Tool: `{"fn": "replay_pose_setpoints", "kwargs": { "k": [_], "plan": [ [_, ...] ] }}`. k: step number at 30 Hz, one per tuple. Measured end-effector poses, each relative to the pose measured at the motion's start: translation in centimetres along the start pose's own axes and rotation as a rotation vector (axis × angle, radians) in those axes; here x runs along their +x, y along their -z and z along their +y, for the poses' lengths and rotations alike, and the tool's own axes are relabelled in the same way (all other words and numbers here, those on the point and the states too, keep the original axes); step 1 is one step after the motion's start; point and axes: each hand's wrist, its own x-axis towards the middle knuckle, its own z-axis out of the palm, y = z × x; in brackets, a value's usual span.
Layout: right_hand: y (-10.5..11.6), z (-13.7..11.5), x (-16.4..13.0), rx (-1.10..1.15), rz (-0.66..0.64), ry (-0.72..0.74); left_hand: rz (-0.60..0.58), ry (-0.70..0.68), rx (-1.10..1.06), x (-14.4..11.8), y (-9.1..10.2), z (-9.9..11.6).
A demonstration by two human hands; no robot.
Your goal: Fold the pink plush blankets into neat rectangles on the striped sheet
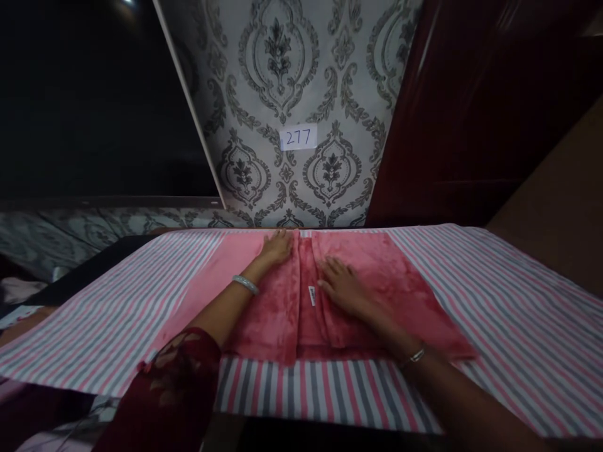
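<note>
A pink plush cloth (391, 282) lies flat on the table, its two sides folded inward so that their edges nearly meet in the middle. Between those edges a strip of the same cloth shows, with a small white tag (311, 295) on it. My left hand (277, 246) rests flat on the left fold, near its far inner corner, fingers stretched out. On the right fold, close to its inner edge, my right hand (342, 285) lies with the fingers spread. Neither hand grasps anything.
Under the cloth, a striped pink, grey and white sheet (494, 282) covers the table and hangs over its front edge. Behind stand a patterned wall with a paper marked 277 (298, 137), a dark screen (94, 100) at left and a dark red panel (461, 113) at right.
</note>
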Motion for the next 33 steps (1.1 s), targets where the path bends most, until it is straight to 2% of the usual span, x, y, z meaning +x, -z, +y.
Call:
{"fn": "replay_pose_setpoints", "kwargs": {
  "k": [4, 7, 9, 12, 16, 19, 21, 25, 27, 30, 33],
  "plan": [
    [-1.4, -2.0, -1.0, -0.079, 0.019, 0.028, 0.011, 0.024, 0.015, -0.6, -4.0, 0.0],
    [-1.5, -2.2, -1.2, -0.111, 0.026, 0.017, 0.04, 0.024, 0.018, -0.6, -5.2, 0.4],
    [-1.3, -2.2, -1.2, -0.118, 0.018, 0.012, -0.016, 0.029, -0.019, -0.6, -4.7, 0.4],
    [-0.7, -2.1, -1.2, -0.107, -0.015, -0.005, -0.116, 0.015, -0.127, -0.8, -2.9, 0.5],
    [-0.1, -2.0, -1.2, 0.027, -0.078, -0.056, -0.132, -0.087, -0.204, -3.1, -1.1, -0.4],
    [-0.5, -3.0, -1.8, 0.189, 0.008, 0.026, -0.109, -0.116, -0.192, -6.4, -0.5, -3.4],
    [-1.1, -4.4, -2.5, 0.292, 0.076, 0.102, -0.048, -0.035, -0.156, -9.0, -0.1, -6.8],
    [-2.5, -7.7, -4.1, 0.49, 0.142, 0.119, 0.09, 0.387, -0.127, -14.2, 1.1, -14.3],
    [-3.1, -8.8, -4.6, 0.568, 0.163, 0.07, 0.102, 0.526, -0.14, -16.4, 1.5, -16.9],
    [-4.0, -9.4, -4.7, 0.678, 0.189, -0.027, 0.093, 0.583, -0.167, -18.6, 1.5, -18.4],
    [-4.9, -9.4, -4.4, 0.799, 0.195, -0.079, 0.126, 0.604, -0.275, -19.7, 0.9, -18.0]
  ]
}}
